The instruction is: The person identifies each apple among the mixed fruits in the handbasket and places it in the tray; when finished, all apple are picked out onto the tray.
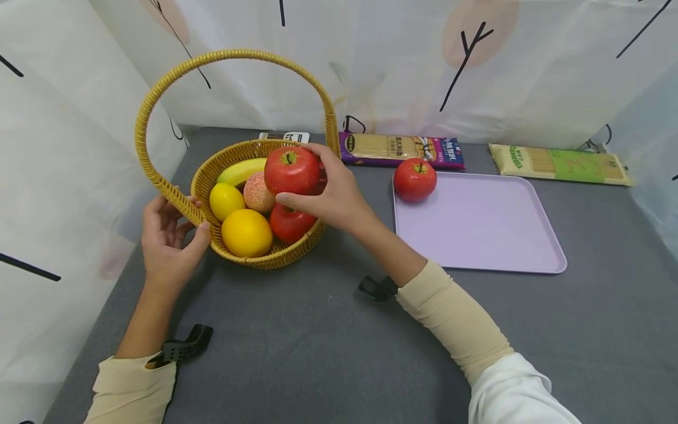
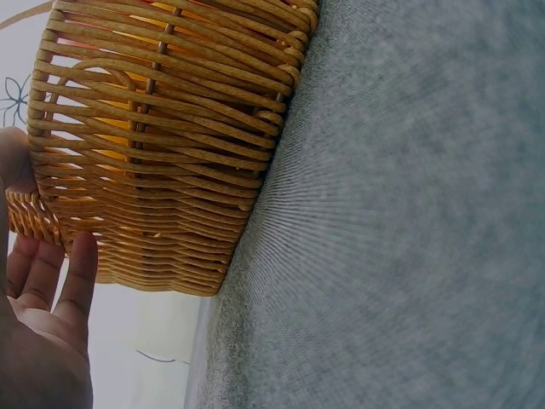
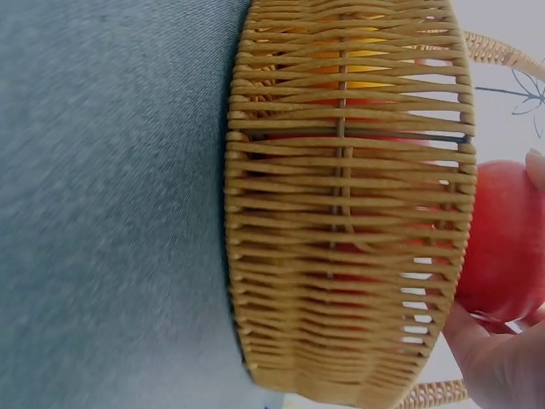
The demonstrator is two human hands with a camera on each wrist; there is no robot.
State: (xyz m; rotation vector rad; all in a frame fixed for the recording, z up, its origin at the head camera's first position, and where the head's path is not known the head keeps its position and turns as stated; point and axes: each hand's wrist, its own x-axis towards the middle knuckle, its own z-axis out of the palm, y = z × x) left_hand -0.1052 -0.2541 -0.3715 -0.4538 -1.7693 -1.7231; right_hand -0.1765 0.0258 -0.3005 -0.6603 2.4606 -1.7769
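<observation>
In the head view my right hand (image 1: 336, 194) holds a red apple (image 1: 291, 169) over the right side of a wicker basket (image 1: 286, 256), thumb on the near side and fingers behind. My left hand (image 1: 172, 241) grips the basket where its tall handle (image 1: 142, 126) meets the left rim. A yellow banana (image 1: 241, 172), a lemon (image 1: 226, 201), a speckled pinkish peach (image 1: 258, 193), an orange (image 1: 246, 233) and another red apple (image 1: 291, 222) lie in the basket. In the right wrist view, the held apple (image 3: 502, 243) shows just above the rim.
A lilac tray (image 1: 482, 224) lies right of the basket, with a red apple (image 1: 415, 180) at its far left corner. Along the back are a purple pasta pack (image 1: 401, 150) and a green-labelled noodle pack (image 1: 560, 164). A black-and-white label (image 1: 284, 137) shows behind the basket.
</observation>
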